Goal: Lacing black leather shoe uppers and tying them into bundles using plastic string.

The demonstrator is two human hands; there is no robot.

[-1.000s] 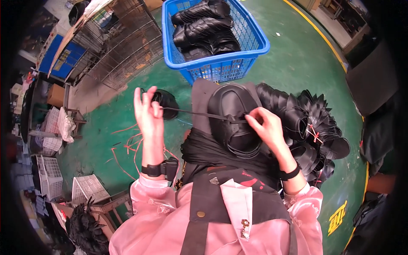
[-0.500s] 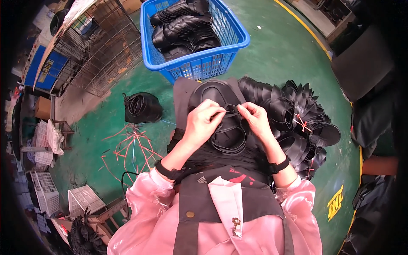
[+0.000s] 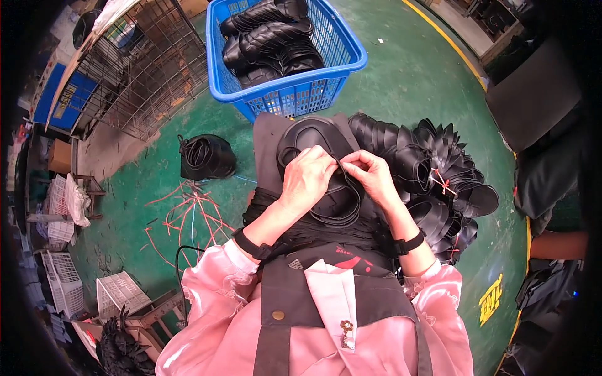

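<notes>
On my lap, a stack of black leather-like shoe pieces (image 3: 313, 133) with rounded ends rests on a dark board (image 3: 266, 141). My left hand (image 3: 306, 178) lies over these pieces, thumb and fingers pinched on a thin black strap (image 3: 339, 161). From the right, my right hand (image 3: 373, 175) pinches the same strap, its fingertips close to the left ones. Part of the strap is hidden behind my fingers. Looped black strips (image 3: 338, 218) curve below the hands, and more thin black strips (image 3: 285, 232) lie across my lap.
A blue basket (image 3: 288, 91) ahead holds rolled black bundles. More black bundles (image 3: 433, 160) with red ties lie to my right. One black roll (image 3: 207, 156) and loose red strings (image 3: 191, 210) are on the green floor at left. White crates (image 3: 122, 294) stand lower left.
My left hand has moved right and slightly down, nearer the right hand. My right hand has shifted slightly. A strap loop now shows left of my left hand.
</notes>
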